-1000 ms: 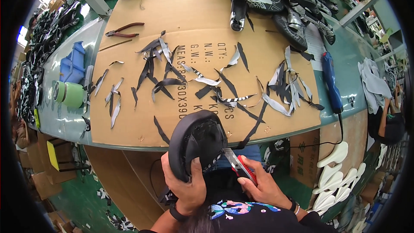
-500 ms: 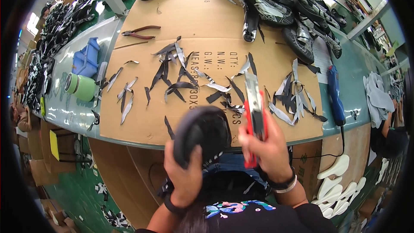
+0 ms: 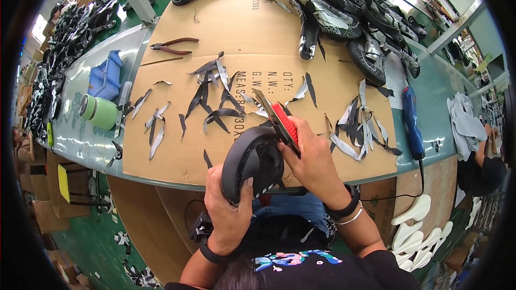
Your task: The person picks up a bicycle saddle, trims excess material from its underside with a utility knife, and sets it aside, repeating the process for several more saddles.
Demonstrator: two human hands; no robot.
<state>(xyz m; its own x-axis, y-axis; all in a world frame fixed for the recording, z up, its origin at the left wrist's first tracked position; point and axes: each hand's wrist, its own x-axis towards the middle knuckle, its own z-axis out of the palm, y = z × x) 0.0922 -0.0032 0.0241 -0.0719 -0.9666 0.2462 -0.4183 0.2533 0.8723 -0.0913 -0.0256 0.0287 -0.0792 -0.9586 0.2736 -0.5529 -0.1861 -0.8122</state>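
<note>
My left hand (image 3: 230, 204) is wrapped round a black bicycle saddle (image 3: 239, 164), tilted so that its hollow underside faces right. My right hand (image 3: 314, 164) grips a red utility knife (image 3: 285, 123) with its metal blade end pointing up and left. The knife lies across the saddle's upper right rim, and the right fingers are close to that rim. Whether the blade touches the saddle I cannot tell. Black and grey cut strips (image 3: 207, 88) lie scattered on the cardboard (image 3: 177, 164) beyond my hands.
Red-handled pliers (image 3: 174, 45) lie at the far left of the cardboard. Finished-looking saddles (image 3: 344, 16) are heaped at the back right. A blue corded tool (image 3: 413, 123) lies right, a green jar (image 3: 99, 111) and blue bin (image 3: 106, 78) left. White saddle shells (image 3: 411, 236) are stacked low right.
My right hand has brought the knife left and turned it from upright to slanting over the saddle's rim. My left hand still holds the saddle, now a little steadier.
</note>
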